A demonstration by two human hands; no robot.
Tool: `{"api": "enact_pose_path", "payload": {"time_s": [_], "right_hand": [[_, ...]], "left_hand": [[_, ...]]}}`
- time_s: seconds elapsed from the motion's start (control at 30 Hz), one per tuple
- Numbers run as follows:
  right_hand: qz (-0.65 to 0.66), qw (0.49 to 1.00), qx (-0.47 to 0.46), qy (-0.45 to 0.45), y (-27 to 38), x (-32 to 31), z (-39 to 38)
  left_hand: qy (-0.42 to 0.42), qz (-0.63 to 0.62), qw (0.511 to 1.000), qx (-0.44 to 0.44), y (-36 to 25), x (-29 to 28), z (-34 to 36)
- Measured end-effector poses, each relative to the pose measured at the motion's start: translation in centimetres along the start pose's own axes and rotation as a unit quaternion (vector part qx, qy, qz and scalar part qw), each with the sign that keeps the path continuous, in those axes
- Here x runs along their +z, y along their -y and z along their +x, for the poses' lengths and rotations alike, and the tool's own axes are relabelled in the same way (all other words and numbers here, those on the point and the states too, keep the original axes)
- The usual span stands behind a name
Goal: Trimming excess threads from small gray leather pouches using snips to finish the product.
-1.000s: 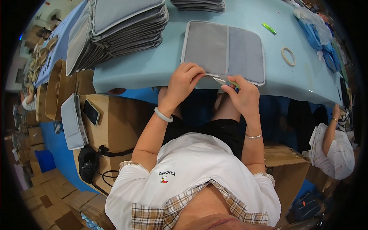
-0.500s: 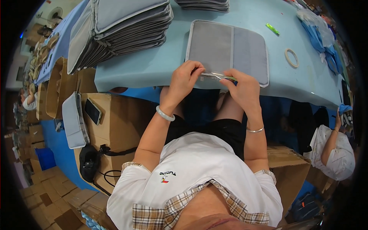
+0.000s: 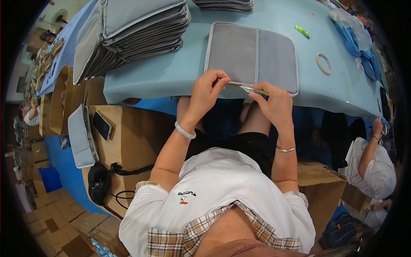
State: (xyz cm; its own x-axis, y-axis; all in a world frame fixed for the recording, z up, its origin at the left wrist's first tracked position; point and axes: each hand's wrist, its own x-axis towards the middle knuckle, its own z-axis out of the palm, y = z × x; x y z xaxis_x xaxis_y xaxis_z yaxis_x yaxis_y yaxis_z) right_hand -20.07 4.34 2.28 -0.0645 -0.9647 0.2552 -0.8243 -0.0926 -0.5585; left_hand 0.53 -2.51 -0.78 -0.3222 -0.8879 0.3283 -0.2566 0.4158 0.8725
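Observation:
A flat grey fabric panel [image 3: 233, 49] with pale piped edges and a seam down it lies on the table in front of me. My left hand [image 3: 204, 91] is closed in a pinch at its near edge; what lies between the fingertips is too small to make out. My right hand [image 3: 276, 106] grips small thread snips [image 3: 246, 89] with a green handle. Their metal blades point left toward the pinching fingers, along the panel's near edge.
A tall stack of grey panels [image 3: 145, 38] stands at the left of the light blue table [image 3: 145, 81], and another stack [image 3: 224, 4] at the far edge. A green cutter [image 3: 302, 31] and a tape roll [image 3: 324, 63] lie right. A phone [image 3: 102, 125] rests on a carton.
My right hand has turned slightly, and the snips' green handle now shows above its fingers. My left hand keeps its pinch near the same place. A co-worker at the right has shifted.

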Motion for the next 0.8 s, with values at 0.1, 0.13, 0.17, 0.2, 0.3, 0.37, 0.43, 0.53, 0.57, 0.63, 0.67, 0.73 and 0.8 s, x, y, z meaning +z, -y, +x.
{"api": "enact_pose_path", "payload": {"time_s": [0.1,0.13,0.17,0.2,0.3,0.37,0.43,0.53,0.57,0.63,0.67,0.73,0.8], "right_hand": [[0.017,1.0,0.011,-0.01,-0.1,-0.3,-0.5],[0.034,0.999,0.024,-0.015,-0.3,-0.3,-0.8],[0.051,0.998,0.035,-0.02,-0.4,-0.4,-1.0],[0.051,0.998,0.035,-0.02,-0.5,-0.4,-1.3],[0.081,0.993,0.085,-0.009,-1.0,-0.2,-1.9],[0.089,0.993,0.07,-0.026,-1.2,0.3,-1.9],[0.088,0.993,0.072,-0.022,-1.2,0.8,-1.8],[0.077,0.994,0.079,-0.012,-0.8,0.9,-1.4],[0.066,0.994,0.084,-0.006,-0.7,0.9,-1.3],[0.061,0.995,0.081,-0.008,-0.6,1.0,-1.1],[0.055,0.995,0.078,-0.01,-0.6,1.1,-1.0],[0.056,0.995,0.076,-0.01,-0.7,1.2,-0.9],[0.056,0.996,0.074,-0.01,-0.7,1.2,-0.8]], "left_hand": [[0.051,0.025,0.997,0.053,-1.2,-0.2,-1.0],[0.052,0.025,0.997,0.053,-0.9,0.0,-1.2],[0.063,0.041,0.993,0.095,-0.5,0.3,-1.6],[0.075,0.057,0.986,0.137,-0.1,0.5,-1.8],[0.113,0.084,0.98,0.137,0.7,0.6,-2.3],[0.117,0.083,0.979,0.142,1.0,0.7,-2.3],[0.12,0.083,0.978,0.148,1.1,0.8,-2.3],[0.132,0.093,0.976,0.143,1.2,0.8,-2.2],[0.134,0.091,0.977,0.142,1.2,0.9,-2.2],[0.136,0.09,0.976,0.142,1.2,0.9,-2.2],[0.136,0.093,0.976,0.143,1.2,0.9,-2.2],[0.137,0.096,0.975,0.143,1.0,0.9,-2.2],[0.141,0.099,0.976,0.132,1.0,0.8,-2.2]]}}
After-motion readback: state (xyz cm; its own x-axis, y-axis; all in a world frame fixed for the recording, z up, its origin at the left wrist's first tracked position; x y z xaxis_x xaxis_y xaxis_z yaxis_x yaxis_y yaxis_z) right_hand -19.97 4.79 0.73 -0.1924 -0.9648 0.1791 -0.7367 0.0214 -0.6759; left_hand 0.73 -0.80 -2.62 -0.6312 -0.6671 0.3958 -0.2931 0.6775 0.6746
